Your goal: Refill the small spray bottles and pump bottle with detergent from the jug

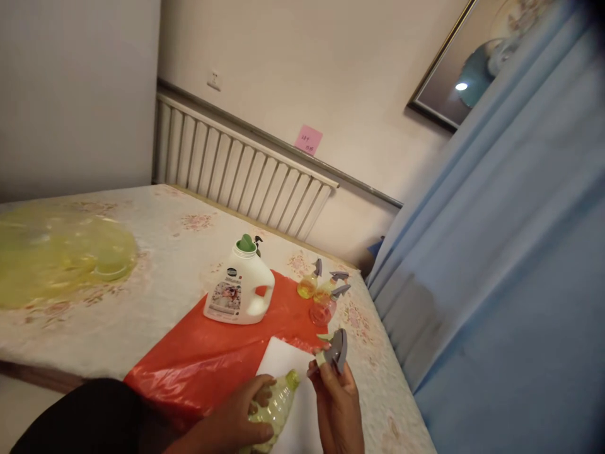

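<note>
Covering bottle: left hand

left hand gripping bottle, right hand perhaps pinching sprayer

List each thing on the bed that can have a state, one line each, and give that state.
Clear bottle: lying tilted, neck open, head off, gripped by left hand.
Grey spray head: detached, held by right hand.
White jug: upright, green cap on.
Three small spray bottles: heads fitted.
Red bag: spread flat.
</note>
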Available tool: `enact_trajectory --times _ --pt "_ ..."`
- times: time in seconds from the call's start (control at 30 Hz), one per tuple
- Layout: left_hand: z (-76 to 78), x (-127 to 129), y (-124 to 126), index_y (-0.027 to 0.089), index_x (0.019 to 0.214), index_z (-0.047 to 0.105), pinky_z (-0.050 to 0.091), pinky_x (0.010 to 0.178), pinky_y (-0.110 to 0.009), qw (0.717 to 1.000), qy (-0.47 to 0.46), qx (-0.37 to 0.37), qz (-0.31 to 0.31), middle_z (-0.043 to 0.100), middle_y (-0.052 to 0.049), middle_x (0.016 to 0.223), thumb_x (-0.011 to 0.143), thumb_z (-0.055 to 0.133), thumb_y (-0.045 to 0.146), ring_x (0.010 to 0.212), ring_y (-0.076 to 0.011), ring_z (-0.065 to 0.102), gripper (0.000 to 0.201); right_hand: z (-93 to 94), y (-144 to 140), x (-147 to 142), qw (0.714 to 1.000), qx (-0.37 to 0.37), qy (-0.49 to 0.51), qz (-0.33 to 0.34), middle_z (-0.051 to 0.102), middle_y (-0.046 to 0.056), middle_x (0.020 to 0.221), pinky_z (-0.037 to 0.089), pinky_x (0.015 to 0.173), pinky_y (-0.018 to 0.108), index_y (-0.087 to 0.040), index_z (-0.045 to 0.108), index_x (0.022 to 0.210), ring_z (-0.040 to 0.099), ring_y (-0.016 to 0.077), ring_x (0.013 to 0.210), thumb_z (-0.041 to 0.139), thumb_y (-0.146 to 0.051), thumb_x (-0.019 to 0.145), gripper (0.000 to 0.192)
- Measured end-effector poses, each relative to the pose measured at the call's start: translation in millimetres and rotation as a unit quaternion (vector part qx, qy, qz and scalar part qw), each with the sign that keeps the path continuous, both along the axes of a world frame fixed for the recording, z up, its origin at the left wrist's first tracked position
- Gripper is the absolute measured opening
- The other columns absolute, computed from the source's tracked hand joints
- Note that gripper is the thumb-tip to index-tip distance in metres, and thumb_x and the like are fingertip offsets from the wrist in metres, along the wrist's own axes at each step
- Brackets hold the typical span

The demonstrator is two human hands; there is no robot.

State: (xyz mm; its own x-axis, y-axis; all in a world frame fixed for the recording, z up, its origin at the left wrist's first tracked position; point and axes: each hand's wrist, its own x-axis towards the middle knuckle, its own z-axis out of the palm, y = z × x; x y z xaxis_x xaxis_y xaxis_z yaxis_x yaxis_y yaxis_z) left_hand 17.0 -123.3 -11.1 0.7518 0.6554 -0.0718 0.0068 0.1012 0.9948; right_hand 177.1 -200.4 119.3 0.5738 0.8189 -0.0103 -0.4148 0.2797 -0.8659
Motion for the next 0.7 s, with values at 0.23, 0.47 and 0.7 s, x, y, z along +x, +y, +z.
enact_trajectory --times 0.23,0.47,0.7 --pt "19.0 3 48 0.023 0.137 0.054 0.042 0.107 -0.047 0.996 0.041 0.074 -0.004 0.063 -0.011 0.136 0.059 0.078 0.025 0.126 -0.0379 0.055 0.081 6.2 23 20 0.998 0.033 -0.023 -0.043 0.074 0.003 0.091 0.058 0.075 0.032 -0.023 0.074 0.104 0.067 0.0170 0.077 0.088 -0.031 0.069 0.039" --pt "11.9 4 101 0.022 0.138 0.054 0.042 0.110 -0.048 0.998 -0.021 0.047 -0.034 0.061 -0.012 0.142 0.068 0.079 0.028 0.131 -0.0366 0.053 0.074 19.7 43 58 0.977 0.056 0.005 -0.204 0.073 0.000 0.106 0.059 0.077 0.025 -0.026 0.074 0.100 0.070 0.0134 0.085 0.092 -0.029 0.063 0.041" --pt "-9.4 -3 125 0.027 0.141 0.047 0.045 0.109 -0.052 0.980 -0.178 -0.092 -0.012 0.058 -0.013 0.147 0.066 0.085 0.051 0.135 -0.0395 0.051 0.088 7.5 73 85 0.948 0.023 -0.151 -0.279 0.073 0.001 0.095 0.057 0.080 0.031 -0.020 0.072 0.098 0.071 0.0176 0.085 0.088 -0.036 0.065 0.040"
